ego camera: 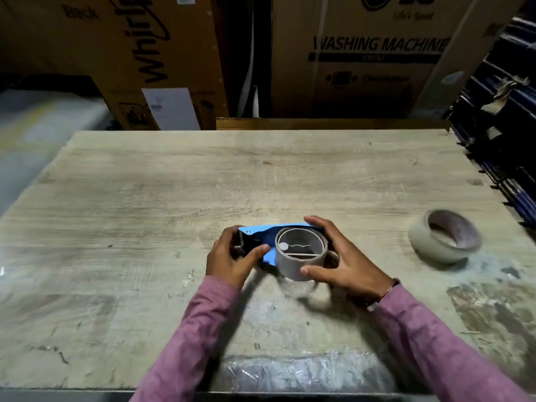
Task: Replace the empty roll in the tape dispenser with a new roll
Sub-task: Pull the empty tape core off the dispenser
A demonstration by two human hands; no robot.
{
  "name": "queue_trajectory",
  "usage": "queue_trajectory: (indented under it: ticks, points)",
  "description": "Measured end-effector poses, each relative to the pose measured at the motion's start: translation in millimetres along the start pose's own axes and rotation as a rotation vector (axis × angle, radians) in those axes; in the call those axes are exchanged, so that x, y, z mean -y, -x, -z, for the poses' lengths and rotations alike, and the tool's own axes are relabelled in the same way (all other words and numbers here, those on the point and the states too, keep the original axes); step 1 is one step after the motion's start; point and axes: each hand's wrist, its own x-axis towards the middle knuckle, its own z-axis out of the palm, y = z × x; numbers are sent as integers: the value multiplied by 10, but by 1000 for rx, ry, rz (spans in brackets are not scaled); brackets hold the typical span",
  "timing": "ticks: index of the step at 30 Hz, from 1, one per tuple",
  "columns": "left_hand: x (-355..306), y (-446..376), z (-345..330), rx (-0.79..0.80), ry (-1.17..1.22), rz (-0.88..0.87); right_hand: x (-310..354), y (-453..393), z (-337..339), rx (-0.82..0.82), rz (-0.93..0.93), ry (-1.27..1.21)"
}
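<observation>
A blue tape dispenser (262, 234) is held just above the wooden table (174, 184) at its middle. My left hand (232, 261) grips the dispenser's dark front end. On the dispenser's hub sits an empty cardboard roll (293, 264), a thin grey-brown ring with nothing wound on it. My right hand (339, 256) wraps around that roll, thumb on its near side and fingers over its far side. A new roll of pale tape (441, 246) lies tilted on the table at the right, apart from both hands.
Large cardboard appliance boxes (362, 53) stand behind the table's far edge. Dark stacked goods (504, 126) line the right side. Crumpled clear plastic wrap (304, 372) lies at the near edge between my sleeves. The tabletop shows stains and tape residue.
</observation>
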Motion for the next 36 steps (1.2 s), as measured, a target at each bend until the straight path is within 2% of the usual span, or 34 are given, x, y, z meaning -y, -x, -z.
queue_trajectory:
  ticks: [4,10,18,26,36]
  points:
    - [185,-12,-49,-71,29,-84,-153,-76,-12,31,104,8]
    - [290,19,-61,-95,-11,-239,-323,-71,-4,43,221,97]
    - [354,147,5,-17,-215,-361,-291,79,-89,50,243,262]
    - [202,582,85,-63,-379,-445,-235,397,-239,-69,226,284]
    - [287,935,75,-177,-442,-372,-224,708,-511,-319,234,290]
